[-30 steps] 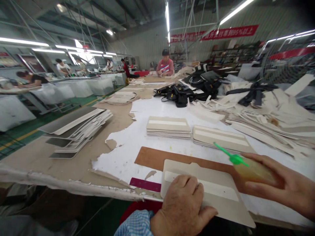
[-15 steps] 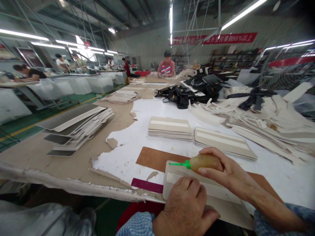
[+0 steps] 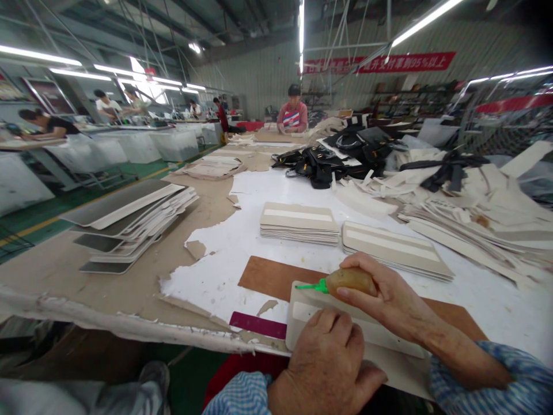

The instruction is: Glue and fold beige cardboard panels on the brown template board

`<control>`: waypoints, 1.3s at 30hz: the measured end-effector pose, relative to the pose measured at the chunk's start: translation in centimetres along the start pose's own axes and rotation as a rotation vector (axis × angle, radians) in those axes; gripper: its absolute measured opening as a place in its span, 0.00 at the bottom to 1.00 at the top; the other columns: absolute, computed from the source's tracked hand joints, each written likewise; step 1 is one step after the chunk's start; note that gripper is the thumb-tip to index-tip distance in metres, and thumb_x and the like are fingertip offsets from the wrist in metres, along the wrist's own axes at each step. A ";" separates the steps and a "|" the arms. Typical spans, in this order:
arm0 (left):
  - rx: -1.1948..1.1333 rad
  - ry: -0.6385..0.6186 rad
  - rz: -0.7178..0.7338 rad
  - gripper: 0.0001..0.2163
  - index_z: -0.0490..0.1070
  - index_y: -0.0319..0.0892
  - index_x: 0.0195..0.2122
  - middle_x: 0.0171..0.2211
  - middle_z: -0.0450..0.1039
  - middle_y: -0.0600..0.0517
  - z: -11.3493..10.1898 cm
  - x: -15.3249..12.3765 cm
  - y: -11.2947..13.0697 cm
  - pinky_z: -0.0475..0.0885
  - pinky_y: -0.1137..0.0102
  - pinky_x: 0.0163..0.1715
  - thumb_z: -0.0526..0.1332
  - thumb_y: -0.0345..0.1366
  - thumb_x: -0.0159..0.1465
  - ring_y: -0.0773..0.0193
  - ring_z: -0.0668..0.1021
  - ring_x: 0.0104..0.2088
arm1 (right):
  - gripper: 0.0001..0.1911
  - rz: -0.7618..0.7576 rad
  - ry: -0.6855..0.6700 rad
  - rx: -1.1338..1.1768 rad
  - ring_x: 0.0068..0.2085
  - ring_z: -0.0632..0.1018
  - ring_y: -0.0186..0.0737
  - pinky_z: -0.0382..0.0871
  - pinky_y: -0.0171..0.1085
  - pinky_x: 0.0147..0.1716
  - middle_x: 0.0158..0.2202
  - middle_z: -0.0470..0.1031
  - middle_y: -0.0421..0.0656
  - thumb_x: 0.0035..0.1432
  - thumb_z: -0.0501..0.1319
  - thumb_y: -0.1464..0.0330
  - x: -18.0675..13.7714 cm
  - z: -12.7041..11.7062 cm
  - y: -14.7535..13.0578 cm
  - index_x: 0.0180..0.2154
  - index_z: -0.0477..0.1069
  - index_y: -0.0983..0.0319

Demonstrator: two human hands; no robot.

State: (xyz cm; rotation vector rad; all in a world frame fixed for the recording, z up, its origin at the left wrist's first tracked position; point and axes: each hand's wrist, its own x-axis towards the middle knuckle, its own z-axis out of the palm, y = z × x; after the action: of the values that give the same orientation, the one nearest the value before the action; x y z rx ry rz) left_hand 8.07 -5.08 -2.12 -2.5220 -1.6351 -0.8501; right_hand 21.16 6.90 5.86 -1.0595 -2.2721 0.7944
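Right hand (image 3: 384,297), low and right of centre in the frame, is wrapped around a small amber squeeze bottle (image 3: 349,280), its green nozzle (image 3: 311,286) pointing left at the top edge of the beige panel (image 3: 389,357). Left hand (image 3: 330,360) lies flat, palm down, holding nothing, pinning that panel at bottom centre. A good line likely wants gentle, even squeezing and the nozzle tip kept low. Beneath lies a brown board (image 3: 268,276); two panel stacks (image 3: 299,222) sit above.
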 end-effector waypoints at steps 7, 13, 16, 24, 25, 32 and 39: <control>-0.020 -0.018 -0.001 0.19 0.74 0.38 0.45 0.44 0.73 0.45 0.3 0.0 -0.2 0.74 0.57 0.54 0.62 0.52 0.68 0.50 0.74 0.48 | 0.12 -0.007 -0.027 -0.030 0.35 0.76 0.42 0.69 0.41 0.36 0.35 0.75 0.38 0.59 0.65 0.58 0.4 -0.2 -0.5 0.41 0.70 0.56; -0.013 -0.028 -0.010 0.18 0.73 0.39 0.44 0.43 0.73 0.47 0.3 0.0 -0.2 0.76 0.57 0.51 0.65 0.50 0.67 0.51 0.74 0.47 | 0.10 -0.019 -0.035 -0.063 0.33 0.75 0.43 0.68 0.42 0.34 0.33 0.74 0.38 0.57 0.65 0.59 1.2 -0.2 -1.0 0.37 0.69 0.55; -0.010 -0.032 -0.015 0.18 0.73 0.39 0.45 0.43 0.72 0.47 0.2 0.0 -0.1 0.76 0.56 0.52 0.64 0.50 0.67 0.50 0.73 0.47 | 0.10 -0.024 -0.057 -0.097 0.33 0.75 0.44 0.67 0.42 0.33 0.32 0.75 0.39 0.57 0.64 0.58 1.7 -0.6 -1.5 0.37 0.70 0.56; -0.027 -0.050 -0.012 0.16 0.73 0.39 0.44 0.44 0.73 0.47 0.1 0.0 -0.1 0.75 0.55 0.54 0.64 0.49 0.68 0.50 0.73 0.48 | 0.09 -0.008 -0.150 -0.193 0.36 0.74 0.44 0.63 0.42 0.37 0.35 0.75 0.41 0.55 0.62 0.62 2.7 -1.5 -3.1 0.38 0.70 0.57; -0.028 -0.053 -0.011 0.16 0.73 0.39 0.44 0.43 0.73 0.47 0.1 0.0 -0.1 0.75 0.55 0.54 0.64 0.49 0.68 0.51 0.73 0.47 | 0.09 -0.003 -0.156 -0.206 0.36 0.74 0.44 0.63 0.42 0.37 0.36 0.75 0.41 0.55 0.62 0.63 2.8 -1.6 -3.3 0.38 0.69 0.58; -0.044 -0.056 -0.033 0.16 0.73 0.39 0.44 0.44 0.73 0.47 0.0 0.0 -0.1 0.75 0.55 0.54 0.65 0.49 0.67 0.50 0.73 0.48 | 0.08 0.050 -0.168 -0.255 0.37 0.73 0.45 0.61 0.41 0.37 0.36 0.75 0.42 0.55 0.62 0.63 2.8 -2.1 -3.7 0.38 0.69 0.58; -0.030 -0.055 -0.031 0.17 0.73 0.39 0.46 0.46 0.74 0.46 -0.1 0.1 -0.2 0.76 0.54 0.52 0.65 0.49 0.67 0.49 0.74 0.48 | 0.09 0.069 -0.165 -0.258 0.35 0.72 0.44 0.60 0.41 0.36 0.34 0.74 0.41 0.54 0.62 0.62 2.4 -2.8 -3.3 0.37 0.69 0.57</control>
State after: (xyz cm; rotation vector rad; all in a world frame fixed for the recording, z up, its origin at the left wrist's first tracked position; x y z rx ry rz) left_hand 7.89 -4.95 -2.02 -2.5695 -1.6938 -0.8214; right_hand 20.00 7.92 10.54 -1.2332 -2.5424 0.6483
